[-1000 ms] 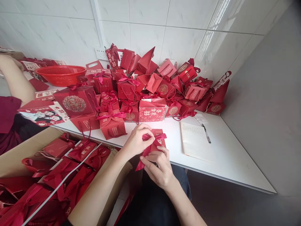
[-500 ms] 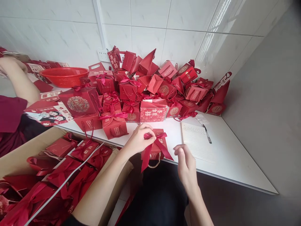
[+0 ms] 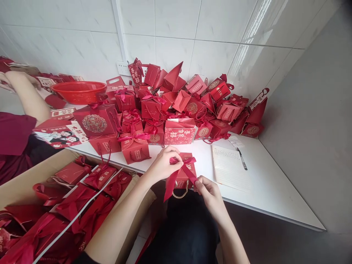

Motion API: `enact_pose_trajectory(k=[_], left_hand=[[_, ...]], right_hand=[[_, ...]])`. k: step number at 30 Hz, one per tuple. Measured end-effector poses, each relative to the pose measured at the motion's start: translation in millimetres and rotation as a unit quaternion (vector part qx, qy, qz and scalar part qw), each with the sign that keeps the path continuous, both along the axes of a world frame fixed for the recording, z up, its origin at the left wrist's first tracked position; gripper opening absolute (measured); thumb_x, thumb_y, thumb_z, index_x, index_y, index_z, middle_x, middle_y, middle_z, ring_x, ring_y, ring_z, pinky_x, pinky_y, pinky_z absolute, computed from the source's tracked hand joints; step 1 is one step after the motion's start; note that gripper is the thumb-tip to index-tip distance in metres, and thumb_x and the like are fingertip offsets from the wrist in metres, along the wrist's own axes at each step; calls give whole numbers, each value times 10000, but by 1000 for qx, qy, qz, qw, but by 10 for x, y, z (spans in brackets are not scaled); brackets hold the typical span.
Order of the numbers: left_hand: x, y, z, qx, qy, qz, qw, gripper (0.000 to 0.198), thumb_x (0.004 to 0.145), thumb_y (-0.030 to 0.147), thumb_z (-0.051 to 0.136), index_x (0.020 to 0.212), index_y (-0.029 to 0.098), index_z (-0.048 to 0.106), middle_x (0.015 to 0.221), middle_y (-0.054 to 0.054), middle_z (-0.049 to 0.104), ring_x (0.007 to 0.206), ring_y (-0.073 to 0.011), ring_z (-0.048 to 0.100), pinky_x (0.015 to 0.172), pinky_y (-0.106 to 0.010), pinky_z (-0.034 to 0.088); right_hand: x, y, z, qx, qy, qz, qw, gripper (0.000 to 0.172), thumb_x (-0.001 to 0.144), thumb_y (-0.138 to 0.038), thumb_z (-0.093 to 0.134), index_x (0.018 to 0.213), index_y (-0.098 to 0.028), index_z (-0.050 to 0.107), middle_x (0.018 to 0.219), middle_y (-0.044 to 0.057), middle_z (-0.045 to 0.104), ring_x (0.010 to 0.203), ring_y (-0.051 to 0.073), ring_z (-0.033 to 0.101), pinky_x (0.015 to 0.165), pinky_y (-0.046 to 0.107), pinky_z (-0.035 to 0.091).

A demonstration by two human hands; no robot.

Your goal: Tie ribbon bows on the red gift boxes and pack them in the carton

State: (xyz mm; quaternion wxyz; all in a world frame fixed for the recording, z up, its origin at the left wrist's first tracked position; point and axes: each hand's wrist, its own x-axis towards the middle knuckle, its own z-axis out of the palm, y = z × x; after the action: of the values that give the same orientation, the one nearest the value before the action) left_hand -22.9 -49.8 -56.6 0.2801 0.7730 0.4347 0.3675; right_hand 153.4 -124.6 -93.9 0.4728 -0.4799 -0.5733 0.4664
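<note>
- White table (image 3: 264, 183) along tiled wall carries many red paper gift boxes (image 3: 178, 106).
- Left hand (image 3: 165, 165) pinches red satin ribbon (image 3: 183, 167) on small red box (image 3: 185, 178).
- Right hand (image 3: 210, 192) grips the ribbon tail.

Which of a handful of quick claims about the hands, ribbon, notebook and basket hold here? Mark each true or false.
1. The left hand pinches the red ribbon at its knot on top of the small red gift box. True.
2. The right hand holds the pen. False: the pen lies by the notebook's edge, and the right hand grips a ribbon tail.
3. The notebook lies on the white table, to the right of the gift box. True.
4. The red basket sits on the floor. False: it stands on the table at far left, near the tiled wall.
</note>
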Motion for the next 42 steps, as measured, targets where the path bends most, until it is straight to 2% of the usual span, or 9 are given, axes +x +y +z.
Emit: enact_pose_trajectory(k=[5, 9, 12, 14, 16, 19, 25, 34, 42], left_hand=[[3, -5, 6, -6, -15, -7, 1000, 72, 735, 231, 583, 688, 197, 627, 990, -40, 550, 986, -194, 542, 945, -350, 387], [13, -26, -11, -25, -110, -17, 993, 122, 766, 285, 566, 845, 207, 614, 1002, -35, 591, 1012, -188, 544, 939, -315, 374], [7, -38, -52, -48, -204, 83, 974, 218, 802, 347, 509, 961, 205, 558, 1043, -39, 589, 1046, -187, 524, 918, -298, 362], [-11, -43, -82, -76, -210, 167, 960, 221, 814, 402, 469, 842, 194, 538, 868, -20, 589, 905, -183, 550, 810, -288, 386], [-32, -52, -98, -107, -173, 198, 959, 310, 815, 464, 437, 661, 196, 463, 634, 24, 485, 684, -160, 511, 653, -272, 364], [-39, -78, -93, -121, -136, 177, 967, 412, 800, 515, 430, 544, 202, 351, 519, 51, 345, 544, -131, 403, 556, -260, 293], [39, -113, -121, -97, -195, 138, 966, 311, 798, 410, 468, 587, 196, 385, 569, 48, 390, 584, -124, 413, 604, -251, 326], [135, -107, -312, -119, -297, 103, 942, 320, 819, 406, 447, 608, 196, 330, 578, 60, 294, 568, -97, 317, 574, -235, 285], [208, -115, -377, -129, -359, 96, 920, 329, 802, 409, 468, 601, 196, 320, 584, 61, 283, 560, -90, 288, 560, -235, 264]], right_hand=[[79, 30, -64, -3, 39, 9, 999, 357, 824, -437, 434, 558, -199, 408, 576, -16, 424, 582, 129, 388, 567, 251, 322], [175, 255, -57, 6, 38, -62, 997, 430, 847, -506, 362, 559, -196, 440, 579, -13, 410, 603, 140, 401, 617, 270, 337], [165, 465, 34, -6, -35, -86, 996, 468, 822, -588, 388, 576, -195, 454, 564, -20, 405, 589, 140, 391, 607, 273, 327], [122, 551, 110, -15, -83, -85, 993, 489, 806, -620, 398, 564, -197, 429, 545, -27, 398, 556, 132, 373, 569, 268, 303], [73, 582, 168, -18, -118, -82, 989, 503, 795, -630, 415, 537, -200, 380, 522, -38, 374, 524, 118, 337, 533, 262, 267], [17, 567, 189, -5, -107, -71, 992, 497, 790, -610, 451, 530, -202, 339, 511, -53, 332, 509, 103, 283, 510, 252, 238], [-17, 524, 28, 11, 32, -81, 996, 449, 767, -533, 555, 541, -194, 367, 530, -57, 356, 516, 93, 314, 516, 233, 275], [-84, 495, -108, -34, 212, -120, 969, 374, 689, -452, 669, 569, -184, 437, 523, -64, 415, 457, 67, 361, 461, 204, 321], [-101, 470, -125, -53, 257, -128, 957, 340, 684, -445, 671, 617, -188, 458, 550, -58, 500, 484, 77, 447, 487, 199, 384]])
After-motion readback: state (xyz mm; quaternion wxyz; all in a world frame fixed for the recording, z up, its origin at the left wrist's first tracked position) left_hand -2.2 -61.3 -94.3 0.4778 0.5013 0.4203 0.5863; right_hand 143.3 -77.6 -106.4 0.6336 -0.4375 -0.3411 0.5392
